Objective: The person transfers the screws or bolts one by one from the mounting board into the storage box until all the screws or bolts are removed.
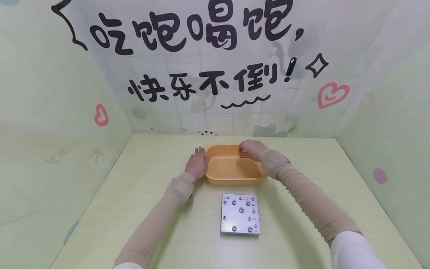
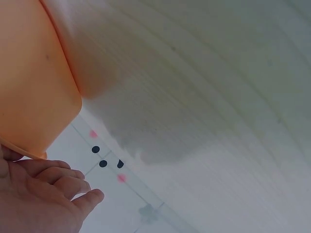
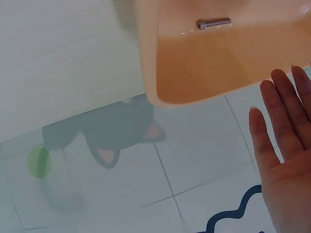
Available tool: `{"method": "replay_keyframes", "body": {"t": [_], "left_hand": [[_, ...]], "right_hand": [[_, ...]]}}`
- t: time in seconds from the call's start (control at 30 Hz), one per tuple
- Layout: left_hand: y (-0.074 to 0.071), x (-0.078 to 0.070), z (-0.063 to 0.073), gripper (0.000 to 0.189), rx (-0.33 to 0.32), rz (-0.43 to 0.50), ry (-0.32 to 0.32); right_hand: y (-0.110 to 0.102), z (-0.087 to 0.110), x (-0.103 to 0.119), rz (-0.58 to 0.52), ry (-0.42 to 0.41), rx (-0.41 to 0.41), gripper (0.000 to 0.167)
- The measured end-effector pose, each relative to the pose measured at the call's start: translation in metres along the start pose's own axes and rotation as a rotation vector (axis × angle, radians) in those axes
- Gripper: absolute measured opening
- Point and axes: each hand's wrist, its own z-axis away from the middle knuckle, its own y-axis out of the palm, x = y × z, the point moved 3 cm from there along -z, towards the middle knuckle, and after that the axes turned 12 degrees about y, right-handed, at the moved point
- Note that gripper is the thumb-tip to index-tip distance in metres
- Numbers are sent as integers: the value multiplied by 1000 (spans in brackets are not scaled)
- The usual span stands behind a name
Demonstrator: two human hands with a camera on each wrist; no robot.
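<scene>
An orange plastic basin stands on the table. My left hand rests against its left side, fingers extended. In the left wrist view, the left hand lies at the basin's rim. My right hand is over the basin's back right part, fingers pointing inward. In the right wrist view, the right hand has straight, slightly spread fingers at the rim, and nothing shows in it. A metal socket-head screw lies inside the basin.
A square metal plate with several screws set in it lies on the table in front of the basin. Printed walls enclose the table at the back and both sides.
</scene>
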Motion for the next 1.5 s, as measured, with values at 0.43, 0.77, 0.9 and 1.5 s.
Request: {"method": "replay_keyframes", "body": {"t": [0.43, 0.77, 0.9, 1.5], "left_hand": [[2, 1, 0, 56, -2, 13, -13], [0, -2, 2, 57, 0, 17, -16], [0, -3, 3, 57, 5, 18, -18], [0, -1, 1, 57, 5, 26, -29]], "right_hand": [[-8, 20, 0, -43, -6, -71, 20], [-6, 40, 17, -63, -141, -142, 16], [-5, 53, 29, -50, -266, -233, 13], [14, 96, 65, -44, -437, -249, 14]]}}
